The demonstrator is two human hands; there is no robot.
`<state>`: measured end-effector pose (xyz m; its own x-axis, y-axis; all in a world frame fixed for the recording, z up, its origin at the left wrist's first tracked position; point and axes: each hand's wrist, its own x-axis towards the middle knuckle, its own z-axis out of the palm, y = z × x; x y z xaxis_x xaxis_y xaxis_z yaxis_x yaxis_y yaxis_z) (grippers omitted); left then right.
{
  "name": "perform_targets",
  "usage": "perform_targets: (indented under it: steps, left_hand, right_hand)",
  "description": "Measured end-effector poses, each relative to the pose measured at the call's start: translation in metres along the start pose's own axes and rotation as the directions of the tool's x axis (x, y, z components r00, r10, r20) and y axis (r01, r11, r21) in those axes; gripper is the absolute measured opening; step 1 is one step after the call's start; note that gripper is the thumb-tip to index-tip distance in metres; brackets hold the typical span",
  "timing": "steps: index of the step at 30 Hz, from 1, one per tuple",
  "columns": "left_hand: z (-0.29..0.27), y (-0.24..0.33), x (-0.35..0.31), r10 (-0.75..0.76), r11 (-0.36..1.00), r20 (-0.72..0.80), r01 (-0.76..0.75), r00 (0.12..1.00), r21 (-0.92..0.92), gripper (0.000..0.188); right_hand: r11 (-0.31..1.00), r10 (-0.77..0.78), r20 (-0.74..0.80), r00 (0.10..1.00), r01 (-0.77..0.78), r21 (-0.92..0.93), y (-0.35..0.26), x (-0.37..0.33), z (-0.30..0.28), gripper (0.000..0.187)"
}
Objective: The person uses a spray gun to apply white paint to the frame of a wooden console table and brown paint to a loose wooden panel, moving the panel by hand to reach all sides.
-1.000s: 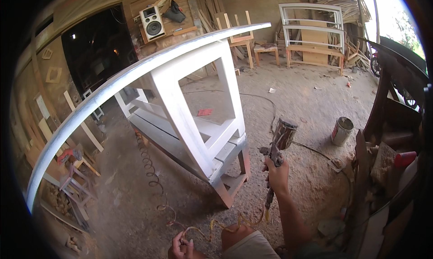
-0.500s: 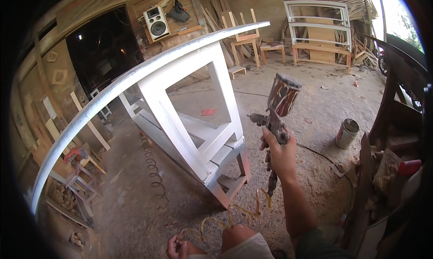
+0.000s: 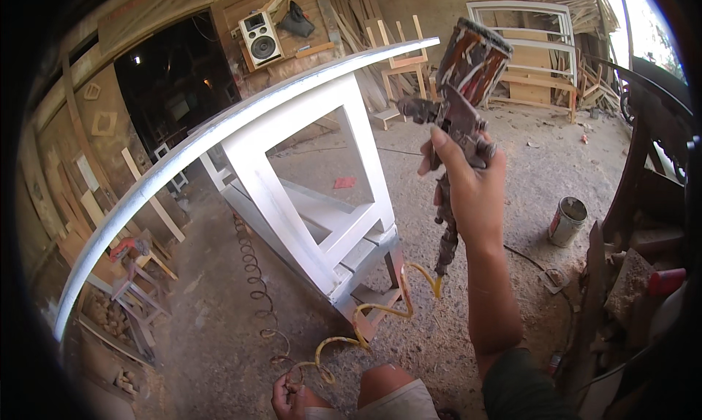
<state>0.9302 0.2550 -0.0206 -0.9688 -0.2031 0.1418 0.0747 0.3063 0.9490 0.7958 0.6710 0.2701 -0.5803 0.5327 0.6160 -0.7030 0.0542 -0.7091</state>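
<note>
My right hand (image 3: 474, 190) is wrapped around the handle of a paint-stained spray gun (image 3: 468, 73), its cup on top and its nozzle toward the left. From the gun's base a coiled yellow hose (image 3: 341, 339) runs down and left to my left hand (image 3: 289, 396). The fingers of that hand are closed around the hose, low near my knees. In front of me stands a white-painted table (image 3: 252, 164) with a long curved top edge and an open, frame-like end. It rests on a low slatted stand (image 3: 398, 263). A gap separates the gun from the table.
A paint can (image 3: 567, 221) stands on the dusty floor at right, beside dark scrap and boards (image 3: 629, 274). Dark coiled hose (image 3: 252, 280) trails left of the table. Behind are a speaker (image 3: 261, 40), a wooden chair frame (image 3: 404, 65), a white-topped frame (image 3: 523, 18) and a stool (image 3: 137, 292).
My right hand has raised the spray gun, and it appears larger and closer. The yellow hose has lifted and stretched with it. My left hand stays low in nearly the same place.
</note>
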Motion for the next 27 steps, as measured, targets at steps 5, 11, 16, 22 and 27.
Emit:
perform_targets:
  steps: [5,11,16,22,27]
  left_hand:
    - [-0.001,-0.011,0.002,0.036,0.997,0.018,-0.035,0.999,-0.065,0.067]
    - [0.004,0.005,-0.002,-0.031,1.000,0.037,0.031,0.999,0.000,0.063]
    - [0.013,0.026,0.002,-0.038,0.999,0.074,0.038,0.997,0.002,0.059]
    - [0.006,0.023,-0.001,-0.015,0.998,0.172,0.026,0.985,-0.063,0.049]
    - [0.016,0.031,-0.015,-0.027,0.999,0.213,0.034,0.977,-0.031,0.047]
  right_hand:
    - [0.999,0.048,0.017,0.999,-0.048,-0.010,0.009,0.011,-0.009,0.023]
    - [0.962,0.250,0.029,0.968,-0.245,-0.122,0.053,-0.015,-0.049,0.025]
    - [0.906,0.384,0.031,0.923,-0.370,-0.205,0.086,-0.040,-0.092,0.023]
    - [0.798,0.529,0.073,0.845,-0.467,-0.381,0.125,-0.070,-0.136,0.017]
    - [0.591,0.740,0.098,0.665,-0.573,-0.568,0.121,-0.092,-0.150,0.037]
